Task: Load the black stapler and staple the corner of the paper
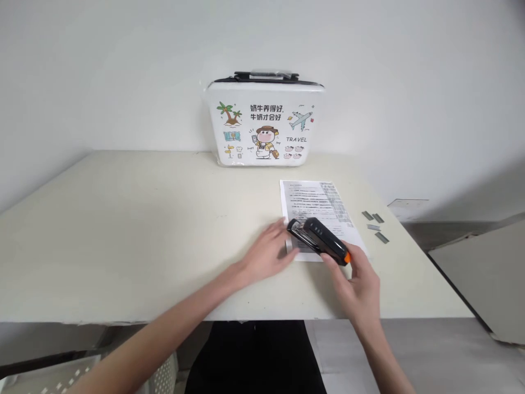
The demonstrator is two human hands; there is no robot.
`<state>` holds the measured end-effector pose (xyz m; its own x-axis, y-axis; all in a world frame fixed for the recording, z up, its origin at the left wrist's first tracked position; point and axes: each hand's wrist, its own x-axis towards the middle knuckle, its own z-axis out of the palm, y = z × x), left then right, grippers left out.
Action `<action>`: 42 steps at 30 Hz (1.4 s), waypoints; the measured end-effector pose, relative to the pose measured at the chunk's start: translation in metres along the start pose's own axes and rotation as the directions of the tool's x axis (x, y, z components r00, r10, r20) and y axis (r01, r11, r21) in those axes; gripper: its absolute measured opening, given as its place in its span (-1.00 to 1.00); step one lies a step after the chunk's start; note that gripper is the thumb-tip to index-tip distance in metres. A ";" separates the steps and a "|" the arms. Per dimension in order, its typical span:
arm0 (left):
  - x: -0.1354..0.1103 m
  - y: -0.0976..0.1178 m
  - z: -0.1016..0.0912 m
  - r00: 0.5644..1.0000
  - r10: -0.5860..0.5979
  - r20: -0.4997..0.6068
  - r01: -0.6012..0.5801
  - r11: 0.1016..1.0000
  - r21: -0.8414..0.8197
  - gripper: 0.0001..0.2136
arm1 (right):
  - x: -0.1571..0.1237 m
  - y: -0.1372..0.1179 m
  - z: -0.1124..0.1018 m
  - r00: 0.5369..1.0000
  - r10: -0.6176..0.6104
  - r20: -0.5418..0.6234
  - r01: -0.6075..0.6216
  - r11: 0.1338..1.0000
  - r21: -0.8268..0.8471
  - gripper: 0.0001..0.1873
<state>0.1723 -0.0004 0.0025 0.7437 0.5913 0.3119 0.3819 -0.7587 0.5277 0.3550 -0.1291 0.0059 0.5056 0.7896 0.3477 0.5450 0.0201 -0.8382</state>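
A printed sheet of paper (318, 205) lies on the cream table (143, 219), right of the middle. A black stapler (318, 239) with an orange end sits over the sheet's near left corner, and my right hand (359, 284) grips its rear end. My left hand (268, 251) lies flat on the table beside the stapler's front, fingers stretched out and touching the paper's left edge.
A white case (264, 123) with cartoon pictures and a black handle stands upright against the back wall. Several strips of staples (375, 224) lie to the right of the sheet. A white perforated basket (82, 377) is below the table at the left.
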 end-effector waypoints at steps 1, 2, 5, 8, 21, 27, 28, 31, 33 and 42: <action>-0.006 -0.011 -0.012 1.000 -0.027 -0.013 0.027 0.999 -0.032 -0.63 | 0.005 -0.001 0.001 0.999 -0.010 0.047 0.010 1.000 -0.011 -0.59; -0.012 -0.023 -0.025 0.996 -0.078 -0.044 0.075 0.995 -0.068 -0.64 | 0.011 -0.002 0.004 0.995 -0.029 0.099 0.031 0.999 -0.019 -0.60; -0.024 -0.058 -0.061 0.936 -0.317 -0.151 0.278 0.932 -0.233 -0.70 | 0.033 -0.011 0.021 0.954 -0.134 0.270 0.137 0.990 0.005 -0.63; -0.030 -0.081 -0.086 0.832 -0.481 -0.278 0.350 0.842 -0.411 -0.72 | 0.058 -0.024 0.051 0.868 -0.216 0.446 0.216 0.975 0.051 -0.67; -0.040 -0.099 -0.093 0.645 -0.621 -0.446 0.348 0.758 -0.552 -0.81 | 0.090 -0.026 0.133 0.733 -0.303 0.609 0.278 0.950 0.138 -0.64; -0.035 -0.096 -0.091 0.637 -0.625 -0.451 0.361 0.759 -0.542 -0.81 | 0.085 -0.026 0.136 0.789 -0.316 0.526 0.306 0.946 0.110 -0.48; -0.034 -0.095 -0.093 0.632 -0.629 -0.453 0.365 0.757 -0.542 -0.81 | 0.084 -0.026 0.138 0.791 -0.332 0.514 0.331 0.939 0.098 -0.48; -0.035 -0.096 -0.100 0.588 -0.643 -0.490 0.374 0.754 -0.540 -0.81 | 0.084 -0.023 0.142 0.792 -0.352 0.499 0.367 0.927 0.073 -0.50; -0.036 -0.100 -0.105 0.543 -0.663 -0.515 0.382 0.742 -0.551 -0.79 | 0.084 -0.022 0.141 0.795 -0.347 0.498 0.363 0.929 0.067 -0.52; -0.040 -0.109 -0.104 0.591 -0.709 -0.386 0.312 0.642 -0.700 -0.66 | 0.079 -0.026 0.135 0.755 -0.433 0.493 0.452 0.888 0.087 -0.69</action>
<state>0.0439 0.0871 0.0143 -0.0433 0.9924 0.1155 0.0928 -0.1111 0.9895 0.2906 0.0156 -0.0018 -0.1843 0.8897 0.4177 0.6542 0.4282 -0.6234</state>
